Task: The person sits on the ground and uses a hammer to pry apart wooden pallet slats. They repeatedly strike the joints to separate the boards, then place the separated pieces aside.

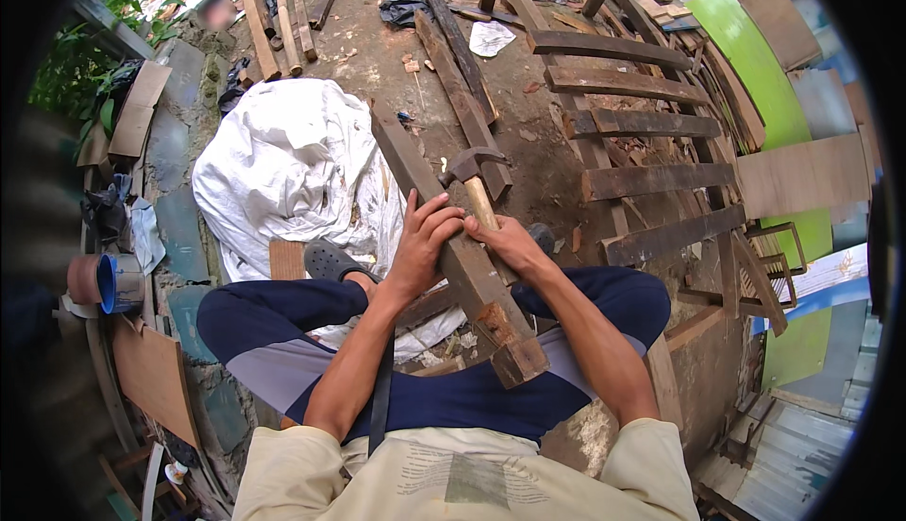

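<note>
A long, squared wooden beam (479,280) runs aslant through the centre of the frame, its brown faces rough and weathered, its near end splintered into a reddish, crumbling break above the seated person's navy trousers (434,400). The right hand (510,245), just right of the beam, is closed around the pale wooden handle of a claw hammer (479,198), whose dark, rusty-looking metal head points toward the top of the frame. The left hand (427,243) touches the beam from its left side, fingers bent across the upper face; whether it truly grips the wood or pinches something small underneath, I cannot tell, as the fingertips crowd together there.

Left of centre, a crumpled white sheet (283,172) lies in soft folds beside a dark, perforated clog (330,261). Above the hammer, two straight timbers (462,110) lie on bare brown earth (363,60) scattered with chips. Slim wooden lengths (285,21) lie in the upper left. At the upper right stands or lies a frame of slightly curved wooden slats (658,181), with a smooth lime-green panel (746,68) beyond it. Ribbed metal sheeting (797,460) shows at the lower right.
</note>
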`<state>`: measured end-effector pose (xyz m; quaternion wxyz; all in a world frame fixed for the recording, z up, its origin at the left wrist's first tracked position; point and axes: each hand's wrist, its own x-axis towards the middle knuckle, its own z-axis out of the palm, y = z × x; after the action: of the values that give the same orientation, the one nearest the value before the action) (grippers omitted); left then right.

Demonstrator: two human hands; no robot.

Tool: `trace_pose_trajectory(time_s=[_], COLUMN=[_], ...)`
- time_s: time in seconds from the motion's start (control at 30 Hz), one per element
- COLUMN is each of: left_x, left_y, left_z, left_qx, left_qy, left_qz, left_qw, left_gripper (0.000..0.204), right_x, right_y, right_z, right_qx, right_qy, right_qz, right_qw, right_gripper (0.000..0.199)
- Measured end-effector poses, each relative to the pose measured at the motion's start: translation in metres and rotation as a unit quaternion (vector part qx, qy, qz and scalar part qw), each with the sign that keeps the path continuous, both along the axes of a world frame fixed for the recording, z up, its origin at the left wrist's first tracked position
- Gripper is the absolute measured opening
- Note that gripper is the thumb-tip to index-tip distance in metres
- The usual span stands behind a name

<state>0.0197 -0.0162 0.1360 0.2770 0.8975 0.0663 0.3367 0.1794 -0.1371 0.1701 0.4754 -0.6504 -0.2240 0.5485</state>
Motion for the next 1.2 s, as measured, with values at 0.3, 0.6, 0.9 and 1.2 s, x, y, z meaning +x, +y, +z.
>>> trace_pose_trajectory(time_s=[0.3, 0.6, 0.9, 1.2], left_x=[-0.004, -0.069, -0.093, -0.076], left_y=[-0.001, 0.105, 0.115, 0.107], left_z=[-0.004, 0.004, 0.006, 0.008], left_qx=[-0.064, -0.656, -0.717, -0.684], left_qy=[-0.111, -0.29, -0.329, -0.268], left_qz=[0.007, 0.081, 0.031, 0.05], left_qw=[0.992, 0.692, 0.614, 0.676], left_gripper=[0.06, 0.071, 0.066, 0.043], right_x=[-0.002, 0.03, 0.044, 0.053], right_y=[0.013, 0.019, 0.02, 0.008], right_z=[0.008, -0.001, -0.002, 0.016], right_qx=[-0.034, -0.115, -0.129, -0.097], right_qy=[0.042, -0.324, -0.391, -0.384], right_qz=[-0.012, -0.036, -0.126, -0.228], right_qw=[0.998, 0.938, 0.903, 0.889], right_gripper=[0.078, 0.05, 0.05, 0.047])
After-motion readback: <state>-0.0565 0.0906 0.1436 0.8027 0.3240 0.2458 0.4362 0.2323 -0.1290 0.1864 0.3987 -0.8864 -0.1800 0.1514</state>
